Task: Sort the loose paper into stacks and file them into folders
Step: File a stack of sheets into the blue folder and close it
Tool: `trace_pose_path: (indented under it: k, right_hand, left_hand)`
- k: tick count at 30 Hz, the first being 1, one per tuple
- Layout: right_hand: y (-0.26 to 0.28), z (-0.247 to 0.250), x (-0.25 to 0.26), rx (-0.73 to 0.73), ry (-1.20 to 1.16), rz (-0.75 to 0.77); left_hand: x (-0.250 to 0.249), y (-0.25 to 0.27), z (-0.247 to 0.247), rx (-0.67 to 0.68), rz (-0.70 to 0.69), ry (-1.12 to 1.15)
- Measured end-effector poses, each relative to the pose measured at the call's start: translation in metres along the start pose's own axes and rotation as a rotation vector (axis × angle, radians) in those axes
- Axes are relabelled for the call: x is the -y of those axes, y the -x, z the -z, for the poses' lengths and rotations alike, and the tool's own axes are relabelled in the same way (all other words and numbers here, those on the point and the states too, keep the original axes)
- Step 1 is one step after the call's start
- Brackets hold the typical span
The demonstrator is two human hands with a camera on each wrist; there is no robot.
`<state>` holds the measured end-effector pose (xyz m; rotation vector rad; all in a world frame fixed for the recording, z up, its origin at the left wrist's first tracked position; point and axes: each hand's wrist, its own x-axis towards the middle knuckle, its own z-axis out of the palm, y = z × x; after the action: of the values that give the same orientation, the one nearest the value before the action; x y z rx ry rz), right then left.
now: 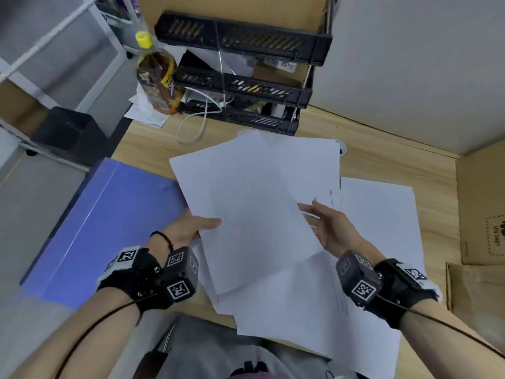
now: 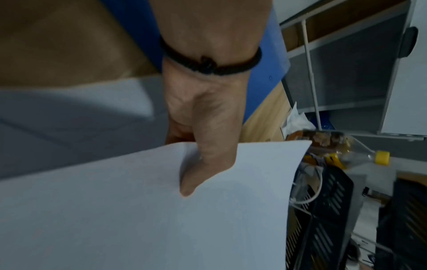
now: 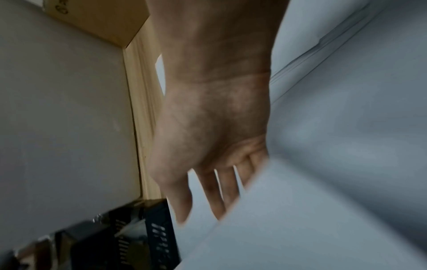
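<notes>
White paper sheets lie fanned over the wooden desk. My left hand pinches the left edge of the top sheet, thumb on its face and fingers hidden beneath; the left wrist view shows that thumb pressing on the sheet, which is lifted off the pile. My right hand is by the sheet's right edge with its fingers straight and spread, holding nothing. A blue folder lies shut at the desk's left edge.
A black three-tier letter tray stands at the back, with a brown drink bottle and a white cable to its left. Cardboard boxes sit at the right. A grey partition closes the back right.
</notes>
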<state>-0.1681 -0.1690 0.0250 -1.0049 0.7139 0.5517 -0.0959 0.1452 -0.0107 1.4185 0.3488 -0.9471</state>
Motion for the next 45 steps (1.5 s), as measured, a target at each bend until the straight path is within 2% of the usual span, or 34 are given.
trace_pose_path:
  k: [4, 7, 12, 16, 17, 19, 22, 24, 25, 27, 33, 36, 38, 43, 45]
  right_hand:
    - [-0.014, -0.037, -0.002, 0.131, 0.322, -0.117]
    - [-0.033, -0.073, -0.009, 0.159, 0.592, -0.215]
    - [-0.060, -0.128, -0.018, 0.187, 0.785, -0.300]
    - [-0.075, -0.174, -0.032, 0.248, 0.740, -0.289]
    - [-0.078, -0.184, -0.037, 0.261, 0.743, -0.274]
    - [-0.087, -0.197, -0.049, 0.247, 0.744, -0.221]
    - [-0.097, -0.212, -0.060, 0.187, 0.754, -0.192]
    - [-0.100, -0.220, -0.063, 0.116, 0.723, -0.158]
    - [-0.104, -0.219, -0.065, 0.082, 0.707, -0.156]
    - [-0.107, -0.219, -0.067, 0.060, 0.696, -0.161]
    - [-0.108, -0.211, -0.068, 0.073, 0.728, -0.181]
    - [-0.105, -0.212, -0.068, 0.037, 0.733, -0.180]
    - [-0.107, -0.205, -0.072, 0.005, 0.748, -0.184]
    - [-0.099, -0.204, -0.072, 0.003, 0.766, -0.213]
    - [-0.094, -0.201, -0.072, 0.042, 0.683, -0.202]
  left_hand:
    - [0.012, 0.014, 0.034, 0.088, 0.067, -0.146]
    - [0.013, 0.024, 0.057, 0.119, 0.068, -0.146]
    - [0.003, 0.045, 0.099, 0.093, 0.028, -0.125]
    - [0.009, 0.058, 0.139, 0.017, 0.050, -0.184]
    - [0.009, 0.059, 0.147, -0.033, 0.017, -0.210]
    - [0.009, 0.061, 0.161, -0.228, -0.096, -0.232]
    - [0.012, 0.066, 0.187, -0.671, -0.239, -0.269]
    - [0.021, 0.068, 0.205, -0.894, -0.228, -0.490]
    - [0.026, 0.070, 0.212, -0.933, -0.177, -0.570]
    - [0.034, 0.073, 0.218, -0.890, -0.071, -0.551]
    - [0.039, 0.073, 0.232, -0.758, 0.111, -0.597]
    - [0.038, 0.077, 0.234, -0.700, 0.157, -0.445]
    - [0.036, 0.077, 0.230, -0.630, 0.139, -0.304]
    - [0.016, 0.087, 0.221, -0.626, -0.125, -0.295]
    - [0.007, 0.088, 0.218, -0.618, -0.161, -0.263]
